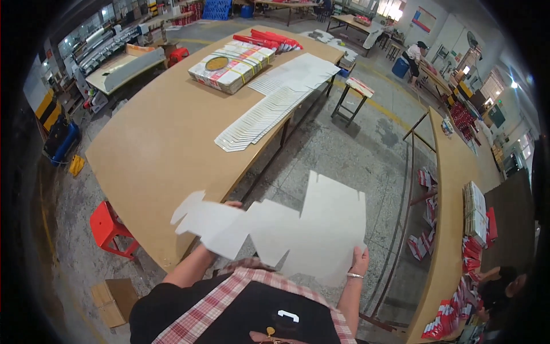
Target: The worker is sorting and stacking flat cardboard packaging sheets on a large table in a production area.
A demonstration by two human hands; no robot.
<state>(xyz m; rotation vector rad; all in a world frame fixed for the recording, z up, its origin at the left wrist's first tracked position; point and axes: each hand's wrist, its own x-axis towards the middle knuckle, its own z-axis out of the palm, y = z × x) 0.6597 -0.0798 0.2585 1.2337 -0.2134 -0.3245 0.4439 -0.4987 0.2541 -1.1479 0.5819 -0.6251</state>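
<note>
A flat die-cut cardboard box blank, pale grey-white with flaps and slots, is held up in front of my body. My right hand grips its right edge, a bracelet at the wrist. At the far edge of its left part, fingertips of my left hand show; the rest of that hand is hidden under the card. To the left is a brown table, its near corner close to my left forearm. On it lies a fanned row of similar white blanks, overlapping one another.
Behind the blanks sit a strapped bundle and red packages. A red stool and a carton stand at left. Another long table runs along the right, bearing red packs, with a person beside it.
</note>
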